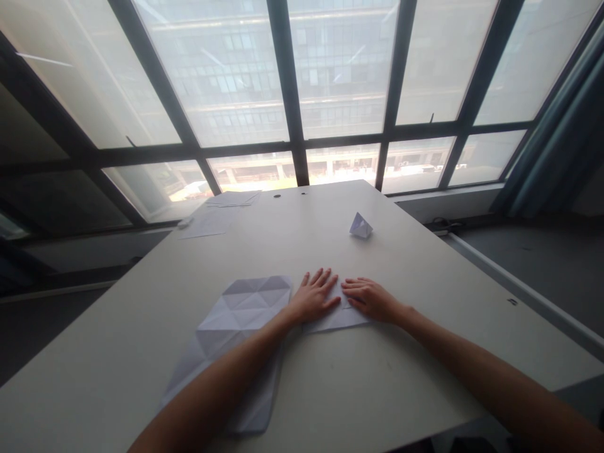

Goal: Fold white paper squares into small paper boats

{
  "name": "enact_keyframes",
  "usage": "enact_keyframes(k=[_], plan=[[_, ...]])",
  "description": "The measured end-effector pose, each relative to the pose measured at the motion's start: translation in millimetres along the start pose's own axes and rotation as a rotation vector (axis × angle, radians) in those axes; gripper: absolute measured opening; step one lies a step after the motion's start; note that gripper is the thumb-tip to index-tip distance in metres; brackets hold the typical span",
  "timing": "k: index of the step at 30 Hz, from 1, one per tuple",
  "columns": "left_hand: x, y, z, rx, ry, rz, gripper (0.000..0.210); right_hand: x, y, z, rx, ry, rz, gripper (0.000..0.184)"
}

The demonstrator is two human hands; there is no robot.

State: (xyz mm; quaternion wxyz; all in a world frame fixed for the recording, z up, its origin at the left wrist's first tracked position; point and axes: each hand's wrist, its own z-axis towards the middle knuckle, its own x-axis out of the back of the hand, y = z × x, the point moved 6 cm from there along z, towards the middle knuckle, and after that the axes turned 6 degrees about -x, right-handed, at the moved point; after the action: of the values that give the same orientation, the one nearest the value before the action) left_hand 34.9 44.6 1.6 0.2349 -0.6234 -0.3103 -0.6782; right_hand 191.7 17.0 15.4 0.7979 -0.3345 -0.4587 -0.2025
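A folded sheet of white paper [333, 322] lies on the table in front of me, partly covered by both hands. My left hand [315, 297] rests flat on its left part, fingers spread and pointing away. From the other side my right hand [370, 297] lies palm down on the paper's right part, fingers stretched out to the left. Beneath my left forearm is a larger creased sheet of paper [245, 308], marked with a pattern of triangular folds. Beyond my right hand stands a small folded paper pyramid [361, 226].
The long white table [415, 371] reaches toward a large window wall [340, 69]. Several loose paper sheets [212, 220] lie at its far left. A blue curtain [557, 126] hangs at the right, and a dark mark [512, 302] shows near the right edge.
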Motion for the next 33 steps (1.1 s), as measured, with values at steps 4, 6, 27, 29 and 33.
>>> enact_keyframes(k=[4, 6, 27, 29, 33], plan=[[0.1, 0.0, 0.1, 0.001, -0.003, -0.003, 0.07, 1.4, -1.3, 0.2, 0.007, 0.012, 0.012, 0.028], [0.0, 0.1, 0.3, 0.0, -0.003, -0.004, 0.067, 1.7, -1.6, 0.4, 0.006, 0.015, 0.014, 0.029], [-0.6, -0.6, 0.7, 0.0, -0.002, -0.006, 0.072, 0.5, 0.1, 0.3, -0.002, 0.0, 0.011, 0.028], [-1.1, -0.9, 0.9, 0.003, -0.004, -0.008, 0.072, 0.4, 0.4, 0.0, -0.001, 0.006, 0.015, 0.028], [-1.7, -1.0, 1.1, 0.002, -0.003, -0.007, 0.072, 0.7, 0.4, -0.2, -0.005, 0.006, 0.013, 0.029]])
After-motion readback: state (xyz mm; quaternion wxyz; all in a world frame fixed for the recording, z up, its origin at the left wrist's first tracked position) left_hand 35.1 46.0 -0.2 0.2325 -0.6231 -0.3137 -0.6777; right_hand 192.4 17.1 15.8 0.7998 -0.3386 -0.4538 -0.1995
